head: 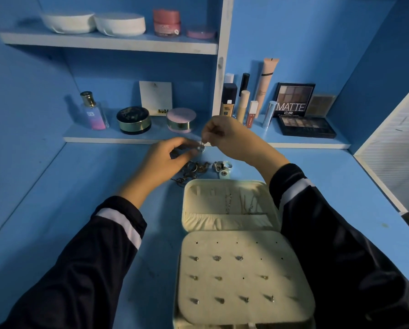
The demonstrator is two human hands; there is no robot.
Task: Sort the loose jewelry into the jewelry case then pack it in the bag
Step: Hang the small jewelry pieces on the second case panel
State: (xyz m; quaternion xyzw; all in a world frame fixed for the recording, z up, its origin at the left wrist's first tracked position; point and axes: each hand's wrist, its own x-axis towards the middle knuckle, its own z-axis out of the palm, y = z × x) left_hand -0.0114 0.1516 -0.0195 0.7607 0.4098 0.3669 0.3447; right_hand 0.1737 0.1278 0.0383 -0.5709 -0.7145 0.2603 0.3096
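**Both hands on one small piece above the loose pile**

From my remote seat, nearest to me at 6 o'clock lies the open jewelry case (243, 314), cream coloured, on the blue table (80, 210). Its earring panel (246, 267) carries three rows of studs. Behind the panel, the lid half (222, 222) lies flat, and thin chains hang into its pocket. My two dark sleeves pass on both sides of the case.

Just beyond the case, toward 12 o'clock, the loose jewelry (194, 169) lies in a tangled heap on the table. A few rings (222, 166) are just beside it, at its 3 o'clock.

Above this heap the hands meet. The right hand (225, 136) pinches a small silver piece (201, 147) with fingertips pointing down. The left hand (165, 160) comes from 9 o'clock. Its thumb and forefinger are narrow on the same piece, though blur hides the exact contact.

Farthest, at 12 o'clock, the low shelf (137, 138) holds jars, bottles and eyeshadow palettes (305, 128).
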